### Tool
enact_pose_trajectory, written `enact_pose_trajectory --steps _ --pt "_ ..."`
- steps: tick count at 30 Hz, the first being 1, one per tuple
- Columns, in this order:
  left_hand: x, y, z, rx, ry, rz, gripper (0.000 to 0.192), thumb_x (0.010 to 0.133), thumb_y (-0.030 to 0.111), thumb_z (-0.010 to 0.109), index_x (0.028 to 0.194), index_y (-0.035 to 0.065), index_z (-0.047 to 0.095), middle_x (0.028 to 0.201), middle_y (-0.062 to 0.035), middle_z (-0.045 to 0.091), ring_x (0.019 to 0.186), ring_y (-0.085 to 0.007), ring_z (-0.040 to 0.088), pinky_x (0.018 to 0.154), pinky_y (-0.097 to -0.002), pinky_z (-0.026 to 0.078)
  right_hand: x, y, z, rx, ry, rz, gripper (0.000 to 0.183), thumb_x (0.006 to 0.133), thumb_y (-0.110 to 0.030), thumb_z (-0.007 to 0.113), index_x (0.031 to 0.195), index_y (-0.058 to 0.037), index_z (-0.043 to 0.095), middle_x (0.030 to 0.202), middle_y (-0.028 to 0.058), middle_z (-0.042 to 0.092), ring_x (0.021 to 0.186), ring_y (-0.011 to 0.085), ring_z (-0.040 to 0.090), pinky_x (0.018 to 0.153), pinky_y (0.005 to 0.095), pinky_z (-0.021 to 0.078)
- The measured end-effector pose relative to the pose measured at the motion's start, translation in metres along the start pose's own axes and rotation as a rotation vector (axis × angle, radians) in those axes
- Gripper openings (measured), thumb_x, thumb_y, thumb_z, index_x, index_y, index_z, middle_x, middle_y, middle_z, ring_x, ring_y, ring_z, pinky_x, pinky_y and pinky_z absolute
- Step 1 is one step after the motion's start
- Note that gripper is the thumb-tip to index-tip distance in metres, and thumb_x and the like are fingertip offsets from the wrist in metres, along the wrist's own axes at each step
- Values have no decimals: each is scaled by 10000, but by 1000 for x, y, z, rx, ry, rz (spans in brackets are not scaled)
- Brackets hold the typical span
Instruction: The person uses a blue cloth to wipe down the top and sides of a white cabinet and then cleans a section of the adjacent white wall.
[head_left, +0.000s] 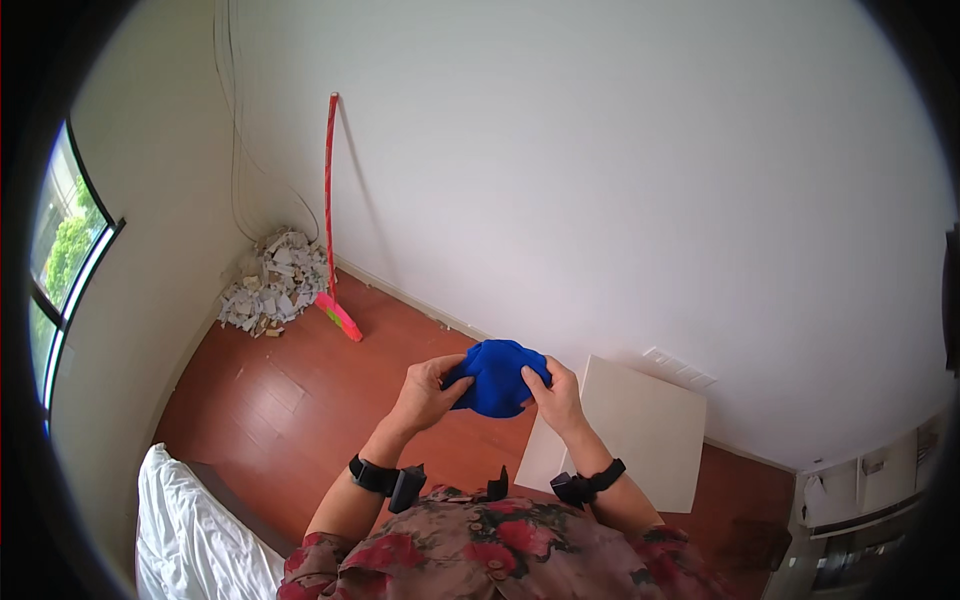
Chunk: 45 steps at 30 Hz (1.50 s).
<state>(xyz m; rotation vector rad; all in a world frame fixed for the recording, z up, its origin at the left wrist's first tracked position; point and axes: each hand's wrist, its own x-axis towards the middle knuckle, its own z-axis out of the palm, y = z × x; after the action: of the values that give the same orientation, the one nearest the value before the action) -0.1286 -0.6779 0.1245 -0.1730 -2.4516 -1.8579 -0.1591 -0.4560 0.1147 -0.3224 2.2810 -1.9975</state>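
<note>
A bunched piece of blue cloth (495, 379) is held up in front of my chest, above the floor. My left hand (431, 390) pinches its left edge between thumb and fingers. On the other side, my right hand (555, 394) grips the right edge, its thumb lying over the front. The cloth looks rounded and gathered; whether it is a cap or a plain cloth I cannot tell. Black straps with small devices circle both my wrists.
A red-handled broom (330, 195) leans on the white wall beside a heap of rubble (277, 281) in the corner. Pale boards (645, 427) stand against the wall at right. White bedding (195, 525) lies at lower left, over a reddish wood floor (262, 420). Wires hang in the corner.
</note>
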Motion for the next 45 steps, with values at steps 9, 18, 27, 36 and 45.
enact_pose_trajectory --steps 9,18,27,36,45 --pt "69 51 28 552 4 447 291 762 157 723 1026 53 662 835 -112 643 721 -288 643 634 -363 518 13 -24 -49 -31 439 -48 430 920 -138 605 1308 -11 468 698 25 590 533 76 580 459 211 501" --pt "161 105 84 620 -107 656 307 742 123 740 1030 52 662 794 -100 630 681 -277 639 599 -360 514 58 -19 -110 -132 327 -367 677 892 -265 672 1447 -83 329 1196 150 580 1064 227 598 744 283 544" --pt "249 92 151 520 -453 583 348 737 169 769 1038 15 687 801 -135 686 656 -238 665 607 -326 528 109 6 -176 -338 423 -286 250 873 -139 649 1084 -6 659 929 150 671 829 262 657 739 332 524" --pt "325 91 187 438 -800 600 226 744 128 730 945 31 695 747 -105 636 694 -240 603 655 -360 485 127 -6 -229 -362 744 -341 187 863 -81 640 1039 -24 670 773 110 607 655 200 590 561 301 469" --pt "384 192 221 388 -258 1351 349 752 -7 637 1084 91 677 904 -62 566 766 -240 576 653 -339 460 154 -81 -258 -526 1375 -399 215 854 -96 668 1061 -42 680 748 84 582 634 150 556 559 276 446"
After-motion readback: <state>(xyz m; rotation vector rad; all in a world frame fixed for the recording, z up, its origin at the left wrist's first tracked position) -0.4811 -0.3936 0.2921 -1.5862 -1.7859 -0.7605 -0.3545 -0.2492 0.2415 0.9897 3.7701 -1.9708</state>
